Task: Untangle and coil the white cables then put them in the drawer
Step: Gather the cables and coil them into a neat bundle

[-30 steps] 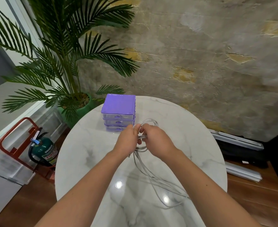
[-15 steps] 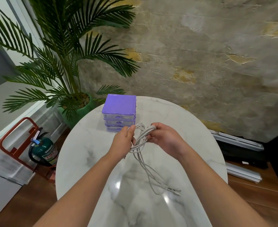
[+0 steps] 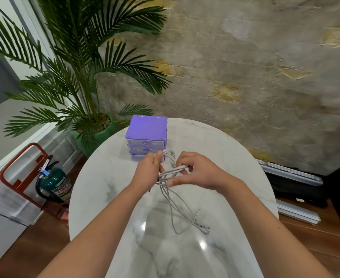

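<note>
Nearest on the table [image 3: 105, 177], the loose tails of the white cables [image 3: 182, 213] trail across the marble toward the person, their plugs lying at the near right, so the slack can feed upward as loops are made. Above them, the left hand [image 3: 148, 173] holds the gathered loops, its fingers [image 3: 158, 157] curled round the bundle to keep the coil from springing apart. Just to its right, the right hand [image 3: 197, 173] pinches several strands, its fingers [image 3: 182, 169] hooked over them, probably to lay the next turn. The coil looks partly done, with the tails uncoiled. Just beyond the hands stands the purple drawer unit [image 3: 147, 137], its drawers shut, close by for stowing the bundle. Farther left, off the table, are a potted palm [image 3: 80, 77] and a fire extinguisher [image 3: 54, 183].
</note>
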Tool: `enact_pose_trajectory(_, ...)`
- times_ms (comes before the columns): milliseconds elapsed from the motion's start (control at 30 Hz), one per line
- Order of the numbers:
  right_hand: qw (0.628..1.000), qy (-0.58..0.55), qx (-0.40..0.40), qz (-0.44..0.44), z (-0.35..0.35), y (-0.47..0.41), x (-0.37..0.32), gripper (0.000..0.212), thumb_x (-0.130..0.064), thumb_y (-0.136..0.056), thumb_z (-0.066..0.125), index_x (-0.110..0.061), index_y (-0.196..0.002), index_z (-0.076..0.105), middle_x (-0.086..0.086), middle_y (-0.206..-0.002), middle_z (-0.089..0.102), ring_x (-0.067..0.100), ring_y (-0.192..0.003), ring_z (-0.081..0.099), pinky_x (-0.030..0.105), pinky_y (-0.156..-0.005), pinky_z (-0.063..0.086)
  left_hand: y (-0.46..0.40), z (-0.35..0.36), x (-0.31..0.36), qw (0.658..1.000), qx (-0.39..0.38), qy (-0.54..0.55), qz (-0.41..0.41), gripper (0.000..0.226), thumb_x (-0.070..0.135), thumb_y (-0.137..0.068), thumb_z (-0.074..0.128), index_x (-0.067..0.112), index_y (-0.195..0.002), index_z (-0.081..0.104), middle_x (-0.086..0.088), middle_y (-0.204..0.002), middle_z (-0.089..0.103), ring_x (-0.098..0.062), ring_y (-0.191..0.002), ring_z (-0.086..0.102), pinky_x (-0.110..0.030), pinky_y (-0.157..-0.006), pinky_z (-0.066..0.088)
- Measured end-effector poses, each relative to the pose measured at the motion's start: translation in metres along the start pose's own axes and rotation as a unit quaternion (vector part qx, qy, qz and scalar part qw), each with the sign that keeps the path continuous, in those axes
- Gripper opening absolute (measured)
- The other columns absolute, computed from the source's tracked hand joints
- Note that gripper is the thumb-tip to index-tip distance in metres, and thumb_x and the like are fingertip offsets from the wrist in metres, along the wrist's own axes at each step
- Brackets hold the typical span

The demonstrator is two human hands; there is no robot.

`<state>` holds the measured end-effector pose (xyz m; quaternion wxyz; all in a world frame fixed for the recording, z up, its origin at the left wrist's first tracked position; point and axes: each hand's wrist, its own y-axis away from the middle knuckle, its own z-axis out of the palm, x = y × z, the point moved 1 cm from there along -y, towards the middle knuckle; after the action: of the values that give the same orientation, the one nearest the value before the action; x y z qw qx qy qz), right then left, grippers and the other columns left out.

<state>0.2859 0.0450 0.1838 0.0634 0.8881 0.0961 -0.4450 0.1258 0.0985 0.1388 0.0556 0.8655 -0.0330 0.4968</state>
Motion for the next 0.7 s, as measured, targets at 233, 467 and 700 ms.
enact_pose_trajectory(233, 0.714, -0.662, 0.131, 0.185, 0.0, -0.004, 0.01, 0.055, -0.042, -0.089, 0.06, -0.021, -0.044, 0.035, -0.002, -0.054, 0.029, 0.014, -0.055, 0.016, 0.026, -0.055, 0.017, 0.0, 0.002, -0.002, 1.0, 0.013, 0.007, 0.015, 0.036, 0.04, -0.103, 0.035, 0.013, -0.083, 0.049, 0.001, -0.068, 0.053, -0.019, -0.065, 0.049, -0.022, -0.053, 0.035)
enact_pose_trajectory(467, 0.76, -0.593, 0.133, 0.231, 0.008, -0.003, 0.015, 0.016, -0.005, -0.084, 0.057, -0.008, -0.069, 0.056, 0.008, -0.063, 0.052, 0.028, -0.064, 0.058, 0.039, -0.067, 0.059, -0.001, 0.0, -0.007, 0.995, 0.081, -0.046, 0.036, 0.039, 0.043, -0.102, 0.033, 0.01, -0.1, 0.053, -0.006, -0.086, 0.063, -0.03, -0.084, 0.059, -0.04, -0.069, 0.044)
enact_pose_trajectory(700, 0.765, -0.568, 0.045, 0.301, 0.033, 0.0, 0.025, 0.013, -0.004, -0.092, 0.05, 0.001, -0.086, 0.06, 0.018, -0.083, 0.068, 0.031, -0.066, 0.07, 0.04, -0.065, 0.062, -0.005, -0.013, -0.013, 0.986, 0.165, -0.014, 0.017, 0.035, 0.04, -0.104, 0.032, 0.01, -0.098, 0.049, -0.008, -0.091, 0.06, -0.034, -0.088, 0.058, -0.038, -0.068, 0.041)
